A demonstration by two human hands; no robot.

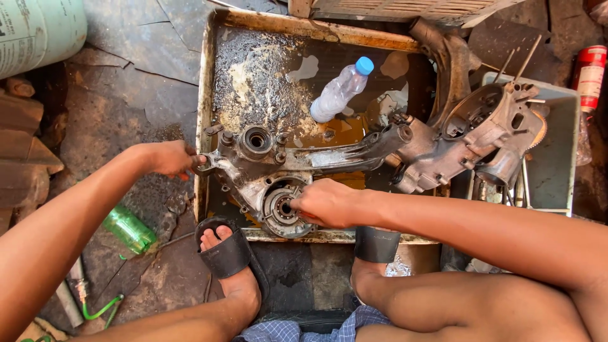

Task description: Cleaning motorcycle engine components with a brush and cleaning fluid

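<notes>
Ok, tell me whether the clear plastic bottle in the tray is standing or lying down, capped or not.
Lying down and capped. The clear bottle rests on its side across the greasy metal tray, its blue cap on.

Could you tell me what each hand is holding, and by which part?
Left hand grips the engine casing by its left end lug; right hand presses fingertips at the round bearing hub.

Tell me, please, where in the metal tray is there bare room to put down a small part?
The tray has one free patch: its greasy upper left, between the left rim and the plastic bottle. The lower half is crowded: the engine casing fills it, with the left hand and right hand on it.
</notes>
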